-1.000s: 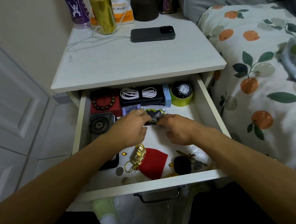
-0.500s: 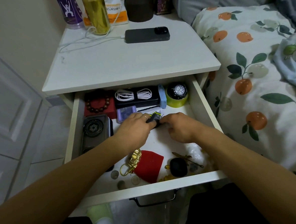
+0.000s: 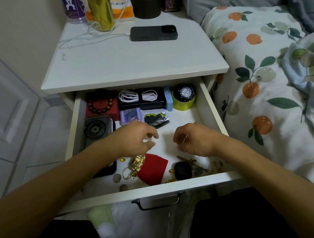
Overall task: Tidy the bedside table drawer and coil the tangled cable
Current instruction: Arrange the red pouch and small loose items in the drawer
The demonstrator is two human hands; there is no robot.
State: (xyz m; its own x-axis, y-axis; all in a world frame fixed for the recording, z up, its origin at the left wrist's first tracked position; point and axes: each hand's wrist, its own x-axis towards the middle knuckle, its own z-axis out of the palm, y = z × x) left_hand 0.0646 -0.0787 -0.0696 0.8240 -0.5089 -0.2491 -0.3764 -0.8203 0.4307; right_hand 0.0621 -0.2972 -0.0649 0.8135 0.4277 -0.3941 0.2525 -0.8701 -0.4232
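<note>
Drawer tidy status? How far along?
Done: white cable lies coiled and banded on the black case at the back; bracelet, watch and black-yellow packet sit in the back rows. In hand: nothing; left hand and right hand hover with loosely curled fingers. Left: red pouch, gold chain, coins and small bits lie loose at the front.

Beyond the left hand (image 3: 135, 138) lie one coiled white cable (image 3: 138, 97), one brown bead bracelet (image 3: 100, 106) and one black wristwatch (image 3: 186, 93). Nearer than it lie three round grey coins (image 3: 117, 178) and one red cloth pouch (image 3: 152, 168).
</note>
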